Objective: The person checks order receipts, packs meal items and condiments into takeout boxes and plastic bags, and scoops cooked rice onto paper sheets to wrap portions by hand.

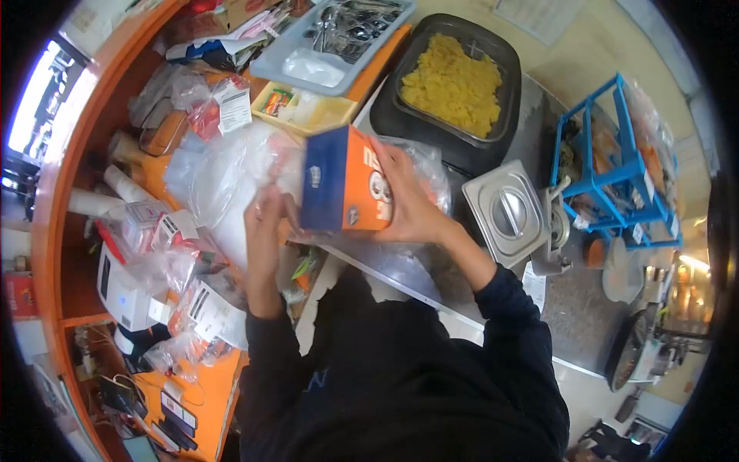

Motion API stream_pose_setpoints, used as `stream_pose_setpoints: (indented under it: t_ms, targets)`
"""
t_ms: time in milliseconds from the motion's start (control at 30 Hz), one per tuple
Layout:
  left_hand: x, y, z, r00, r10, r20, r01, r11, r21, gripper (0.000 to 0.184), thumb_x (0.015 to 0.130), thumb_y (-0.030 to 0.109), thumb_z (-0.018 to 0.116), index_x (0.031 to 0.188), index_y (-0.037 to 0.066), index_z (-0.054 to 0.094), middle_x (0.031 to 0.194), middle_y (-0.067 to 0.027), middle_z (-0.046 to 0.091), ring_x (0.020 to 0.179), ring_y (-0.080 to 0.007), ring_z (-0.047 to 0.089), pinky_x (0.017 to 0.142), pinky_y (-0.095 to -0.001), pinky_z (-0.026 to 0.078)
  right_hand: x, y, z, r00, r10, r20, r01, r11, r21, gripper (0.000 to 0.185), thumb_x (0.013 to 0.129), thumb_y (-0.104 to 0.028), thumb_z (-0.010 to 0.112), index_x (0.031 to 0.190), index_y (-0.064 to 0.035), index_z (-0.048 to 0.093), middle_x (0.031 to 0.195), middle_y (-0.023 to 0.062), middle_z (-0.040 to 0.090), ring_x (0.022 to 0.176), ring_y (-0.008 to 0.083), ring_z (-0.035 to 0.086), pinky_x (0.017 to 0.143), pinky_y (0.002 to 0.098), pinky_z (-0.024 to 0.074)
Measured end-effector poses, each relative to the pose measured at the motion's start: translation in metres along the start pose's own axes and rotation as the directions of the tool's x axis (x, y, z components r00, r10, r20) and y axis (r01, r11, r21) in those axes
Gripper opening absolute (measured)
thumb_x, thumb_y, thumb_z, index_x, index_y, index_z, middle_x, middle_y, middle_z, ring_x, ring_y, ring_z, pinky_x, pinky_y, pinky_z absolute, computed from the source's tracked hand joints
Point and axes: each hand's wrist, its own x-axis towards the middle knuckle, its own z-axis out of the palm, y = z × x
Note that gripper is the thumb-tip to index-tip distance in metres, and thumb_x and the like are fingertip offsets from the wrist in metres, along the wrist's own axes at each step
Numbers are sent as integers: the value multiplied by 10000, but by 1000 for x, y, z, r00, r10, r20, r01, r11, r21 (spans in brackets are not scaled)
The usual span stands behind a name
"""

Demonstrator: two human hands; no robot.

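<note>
An orange and dark blue cardboard box (346, 181) with white printing is held up in front of me. My right hand (408, 196) grips its right side, fingers over the upper edge and thumb low. Close to the blue left face is my left hand (269, 215), smeared by motion. Whether it touches the box or pinches something cannot be made out. Behind the left hand lie clear plastic bags (231, 177) in a pile.
A black pan (512, 85) of yellow mashed food stands at the back, right of a grey cutlery tray (269, 65) and a cream tray (342, 115). On the right are a lidded steel container (504, 212) and a blue rack (593, 185). Receipts lie among packed bags at left.
</note>
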Motion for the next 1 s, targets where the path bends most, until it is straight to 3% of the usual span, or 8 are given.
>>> stream_pose_setpoints:
  t_ms: [267,367,433,500,700,833,900,1000]
  targets:
    - [15,-6,2,929,-39,368,59,997,-43,264,923,103,476,1140,-36,536,664,-58,578,589,-121,575,577,-228,467,12,-19,-20,758,564,327,-127,620,-774,1111,513,-389,825,1431,-266,212,1380,231,295,1311,390,249,1052,623,30]
    - [18,-2,4,887,-30,460,25,1000,17,297,922,112,489,1183,-26,514,687,-64,596,615,-122,590,605,-226,472,6,-26,-33,873,367,321,43,596,-801,1025,557,-414,793,1417,-248,261,1397,205,309,1302,370,294,1076,560,125]
    - [25,1,-1,953,6,302,9,999,-50,317,917,115,502,1205,-15,503,679,-61,593,613,-121,588,606,-227,467,-31,-24,-70,896,423,134,-204,661,-722,825,582,-436,746,1316,-210,444,1272,171,472,1225,313,404,1065,455,255]
    - [35,2,-13,955,-150,254,173,982,-71,249,911,114,514,1122,-18,524,674,-63,590,616,-118,585,605,-232,464,-37,-47,-106,582,741,335,-89,468,-879,534,624,-418,708,1074,-145,616,1066,119,595,1121,254,476,1016,388,340]
    - [45,7,5,903,-200,380,244,967,-70,96,896,92,525,868,4,497,672,-64,580,606,-126,572,591,-240,458,-50,-41,-116,865,214,454,210,666,-715,307,650,-353,717,784,-90,634,773,56,573,895,245,555,982,447,355]
    - [37,25,6,944,-137,301,114,989,94,82,863,56,558,817,12,507,644,-67,577,600,-134,572,584,-239,446,-43,-88,-147,853,489,183,-478,872,-103,250,718,-275,730,849,-89,628,789,53,602,891,238,597,1025,445,293]
    - [40,32,-1,957,218,190,-261,935,239,139,724,50,676,735,36,538,589,-47,562,573,-162,552,598,-304,424,-57,-75,-173,918,395,26,-392,896,208,329,671,-288,773,911,-114,628,963,103,590,1029,269,545,1030,460,272]
    - [51,45,5,668,646,369,-733,657,176,249,545,116,779,682,74,576,670,-45,590,620,-209,525,619,-377,397,-32,-63,-119,947,94,-308,14,943,331,452,595,-337,829,916,-136,581,1192,190,486,1137,309,451,994,457,282]
